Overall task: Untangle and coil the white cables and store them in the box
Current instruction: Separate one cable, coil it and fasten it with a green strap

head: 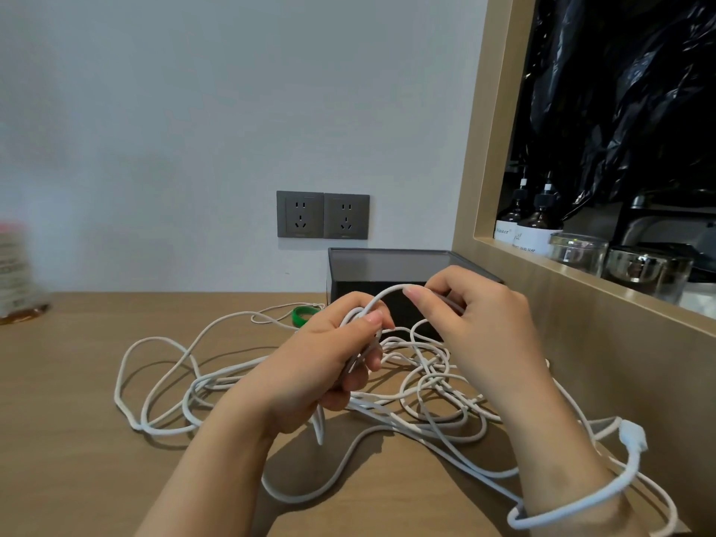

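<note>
A tangle of white cables (426, 385) sprawls over the wooden table (69, 439), with long loops running left and toward the front. My left hand (333, 354) grips a bundle of gathered cable turns above the tangle. My right hand (476, 315) pinches a strand that arches over to the left hand. One cable lies over my right wrist, and a white connector (632, 434) lies at the right. The dark open box (387, 273) stands against the wall just behind both hands.
A green ring (304, 315) lies left of the box. Two grey wall sockets (322, 215) sit above it. A blurred container (17, 273) stands at the far left. On the right, a wood-framed niche holds brown pump bottles (536, 222) and glass jars (647, 271).
</note>
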{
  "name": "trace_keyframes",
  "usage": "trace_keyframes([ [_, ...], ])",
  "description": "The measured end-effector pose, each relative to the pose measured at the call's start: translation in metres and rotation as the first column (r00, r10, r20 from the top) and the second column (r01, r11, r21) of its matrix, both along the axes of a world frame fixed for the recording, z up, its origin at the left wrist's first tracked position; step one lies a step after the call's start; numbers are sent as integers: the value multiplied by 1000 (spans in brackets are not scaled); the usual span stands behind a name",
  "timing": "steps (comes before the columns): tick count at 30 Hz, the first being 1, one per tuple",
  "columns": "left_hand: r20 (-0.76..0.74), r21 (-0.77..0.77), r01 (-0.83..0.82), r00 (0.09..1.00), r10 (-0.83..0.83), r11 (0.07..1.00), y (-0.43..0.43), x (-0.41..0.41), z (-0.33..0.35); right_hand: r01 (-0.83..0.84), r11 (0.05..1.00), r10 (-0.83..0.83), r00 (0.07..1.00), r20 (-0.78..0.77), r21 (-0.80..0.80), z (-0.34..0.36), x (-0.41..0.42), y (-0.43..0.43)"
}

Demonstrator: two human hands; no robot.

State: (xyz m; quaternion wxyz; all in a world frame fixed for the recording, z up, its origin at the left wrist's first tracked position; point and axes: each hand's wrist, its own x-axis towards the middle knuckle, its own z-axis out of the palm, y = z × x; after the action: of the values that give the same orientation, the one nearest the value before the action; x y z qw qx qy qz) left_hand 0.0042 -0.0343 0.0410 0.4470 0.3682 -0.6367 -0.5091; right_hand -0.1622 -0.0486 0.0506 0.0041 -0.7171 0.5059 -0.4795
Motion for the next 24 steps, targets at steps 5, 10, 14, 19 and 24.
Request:
trace_keyframes([
  [5, -160, 24, -48, 986, 51, 999, 0, 1, 2, -74, 996, 74, 997, 2, 56, -1, 2, -2],
  [10, -333, 80, -118, 933, 138, 990, -2, 0, 6, -117, 993, 116, 993, 34, 32, 0, 3, -1],
  [14, -220, -5, -128, 968, 124, 992, -2, 0, 5, -105, 991, 114, 987, 116, -86, 1, 4, 1],
  [19, -79, -68, -188, 980, 183, 980, -4, 1, -1, -121, 990, 131, 982, 138, -79, 2, 4, 2],
  [24, -90, -86, -196, 978, 189, 977, -3, -1, 0, -173, 984, 176, 976, 131, -34, 3, 8, 4],
])
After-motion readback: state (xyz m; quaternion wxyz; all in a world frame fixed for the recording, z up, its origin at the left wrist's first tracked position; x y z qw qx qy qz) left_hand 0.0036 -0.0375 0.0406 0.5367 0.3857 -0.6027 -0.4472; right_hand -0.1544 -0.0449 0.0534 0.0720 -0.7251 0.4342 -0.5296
